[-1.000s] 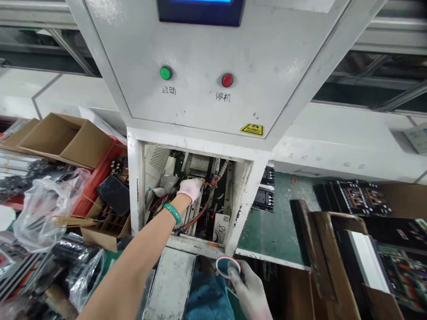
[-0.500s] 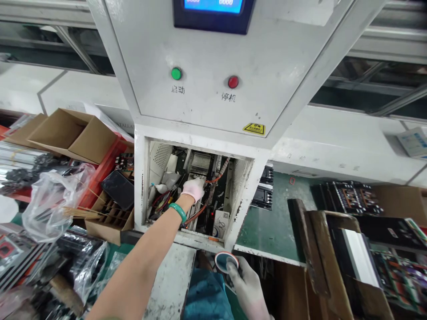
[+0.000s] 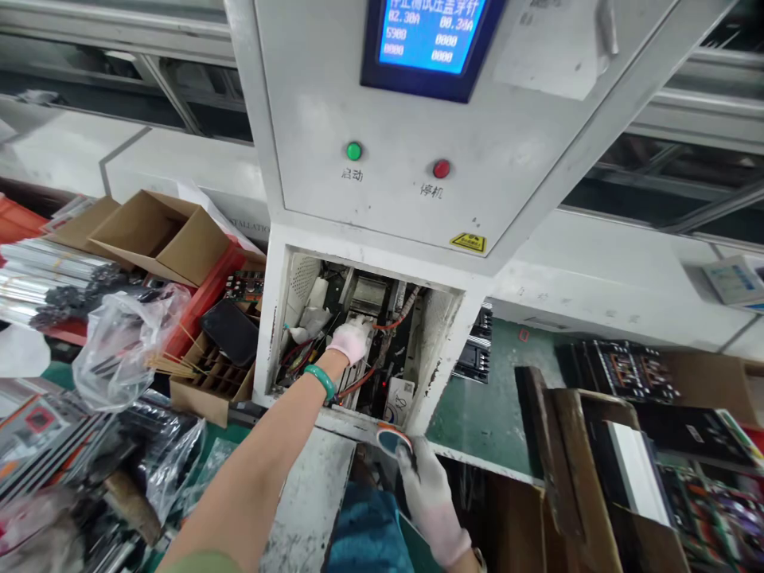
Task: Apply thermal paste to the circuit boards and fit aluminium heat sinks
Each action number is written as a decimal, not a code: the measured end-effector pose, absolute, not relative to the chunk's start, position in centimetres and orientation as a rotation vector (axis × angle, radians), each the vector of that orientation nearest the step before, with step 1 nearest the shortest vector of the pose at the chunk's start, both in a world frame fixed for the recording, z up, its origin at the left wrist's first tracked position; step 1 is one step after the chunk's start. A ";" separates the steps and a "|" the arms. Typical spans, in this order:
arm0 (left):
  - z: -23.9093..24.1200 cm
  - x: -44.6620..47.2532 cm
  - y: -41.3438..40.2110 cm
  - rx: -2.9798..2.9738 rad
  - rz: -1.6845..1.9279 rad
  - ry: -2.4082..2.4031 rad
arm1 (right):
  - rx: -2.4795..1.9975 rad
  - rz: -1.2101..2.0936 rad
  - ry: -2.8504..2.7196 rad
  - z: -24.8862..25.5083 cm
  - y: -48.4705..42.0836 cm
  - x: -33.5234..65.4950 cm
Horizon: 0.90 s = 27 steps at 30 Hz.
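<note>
My left hand [image 3: 349, 341], in a pale glove with a green bangle at the wrist, reaches into the opening of a white machine cabinet [image 3: 278, 310]. It rests over a metal rail-like fixture [image 3: 358, 370]; its fingertips are hidden, so I cannot tell what they grip. An orange cable [image 3: 391, 325] runs just right of that hand. My right hand [image 3: 430, 493], also gloved, is closed on a round disc [image 3: 391, 439] with an orange and white rim and a dark teal face. It holds the disc tilted, at the opening's lower ledge.
Above the opening are a blue screen [image 3: 426, 32], a green button [image 3: 354, 151] and a red button [image 3: 442, 169]. Cardboard boxes [image 3: 164, 239] and a clear plastic bag [image 3: 122, 346] crowd the left. Circuit boards [image 3: 624, 370] and a worn brown box [image 3: 567, 461] stand right.
The view has shifted, bringing more of the screen into sight. My right hand has raised the disc towards the cabinet's lower ledge and tilted it. My left hand stays at the fixture.
</note>
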<state>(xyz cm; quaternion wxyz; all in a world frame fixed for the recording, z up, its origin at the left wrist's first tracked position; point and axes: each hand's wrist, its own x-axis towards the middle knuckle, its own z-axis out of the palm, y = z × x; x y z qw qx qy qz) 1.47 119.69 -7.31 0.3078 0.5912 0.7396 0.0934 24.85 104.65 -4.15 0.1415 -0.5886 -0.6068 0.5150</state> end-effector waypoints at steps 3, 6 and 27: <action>-4.9 0.9 117.6 1.381 0.567 1.991 | -1.557 1.412 -1.925 -4.2 106.1 23.3; -1.5 -0.2 112.1 1.135 0.928 1.987 | -1.460 1.526 -2.031 -3.8 106.8 21.3; 10.8 1.2 82.9 0.557 1.813 1.698 | -0.412 2.389 -1.816 11.0 97.0 14.3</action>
